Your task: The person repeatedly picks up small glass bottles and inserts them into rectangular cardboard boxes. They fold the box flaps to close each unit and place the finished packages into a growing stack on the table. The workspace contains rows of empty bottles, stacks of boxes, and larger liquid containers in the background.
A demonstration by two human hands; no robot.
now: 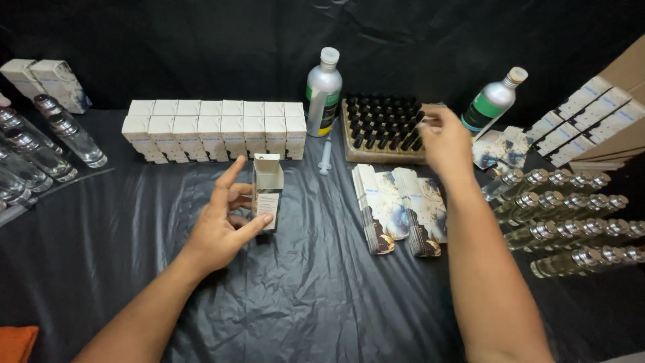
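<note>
White little box (268, 191) stands open-topped just in front of the box row (215, 129), left hand (225, 225) with a loose grip on it; right hand (445, 140) is over the cap tray (384, 124), can't tell its grip.

The left hand (225, 225) holds an upright small open box (268, 191) near the middle of the worktop (302, 296). The right hand (445, 141) reaches the tray of black caps (383, 126) at the far edge.
</note>
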